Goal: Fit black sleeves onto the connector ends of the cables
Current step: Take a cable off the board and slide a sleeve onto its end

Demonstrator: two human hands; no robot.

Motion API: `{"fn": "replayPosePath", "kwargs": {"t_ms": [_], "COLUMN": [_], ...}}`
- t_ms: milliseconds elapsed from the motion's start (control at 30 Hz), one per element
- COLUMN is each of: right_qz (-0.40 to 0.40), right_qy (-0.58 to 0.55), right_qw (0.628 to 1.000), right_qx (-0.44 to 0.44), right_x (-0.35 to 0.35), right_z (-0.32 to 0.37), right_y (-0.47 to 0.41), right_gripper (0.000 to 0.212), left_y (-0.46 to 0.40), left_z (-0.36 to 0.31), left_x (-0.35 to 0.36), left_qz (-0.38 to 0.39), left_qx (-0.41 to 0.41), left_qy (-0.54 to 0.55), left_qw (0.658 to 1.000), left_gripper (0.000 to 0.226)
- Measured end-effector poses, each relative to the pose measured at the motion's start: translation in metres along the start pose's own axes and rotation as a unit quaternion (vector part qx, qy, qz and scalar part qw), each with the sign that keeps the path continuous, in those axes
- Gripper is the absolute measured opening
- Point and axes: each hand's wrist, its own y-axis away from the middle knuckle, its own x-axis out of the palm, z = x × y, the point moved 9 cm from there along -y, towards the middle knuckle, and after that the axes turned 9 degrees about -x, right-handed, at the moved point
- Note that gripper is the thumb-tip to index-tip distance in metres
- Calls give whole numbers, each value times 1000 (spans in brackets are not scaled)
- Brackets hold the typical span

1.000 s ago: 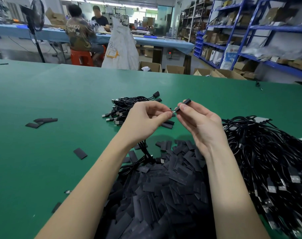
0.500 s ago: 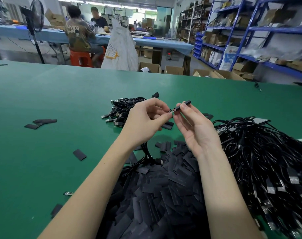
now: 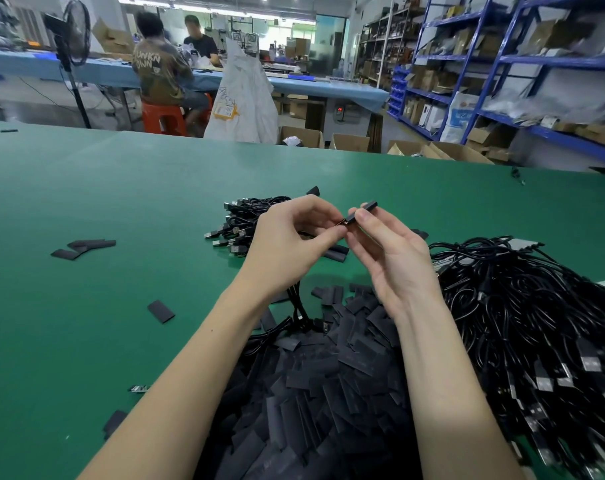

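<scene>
The left hand [image 3: 294,244] pinches a cable's connector end [image 3: 344,221] between thumb and fingertips, and its cable [image 3: 299,306] hangs below the wrist. The right hand [image 3: 391,258] pinches a black sleeve [image 3: 365,210] just beside that connector, the mouth seemingly started over the tip, though the joint is too small to be sure. The sleeve looks light, thin and easily flattened, so it is best held lightly by its edges near the mouth. The connector looks rigid and is best gripped just behind the metal. Spare sleeves [image 3: 328,393] lie heaped beneath both forearms, and unfinished cables [image 3: 536,323] pile right of the right hand.
</scene>
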Motion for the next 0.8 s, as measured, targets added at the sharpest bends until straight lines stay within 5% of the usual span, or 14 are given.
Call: {"fn": "replayPosePath", "kwargs": {"t_ms": [167, 800], "right_qz": [16, 20], "right_qy": [28, 57], "right_qw": [997, 995], "right_qx": [-64, -78], "right_x": [3, 6], "right_z": [13, 13], "right_y": [0, 1], "right_gripper": [33, 26], "left_y": [-1, 1], "left_z": [3, 0], "left_x": [-1, -3], "left_qz": [-5, -18], "left_qx": [-19, -4], "left_qy": [12, -26], "left_qw": [1000, 999], "left_gripper": [8, 3]}}
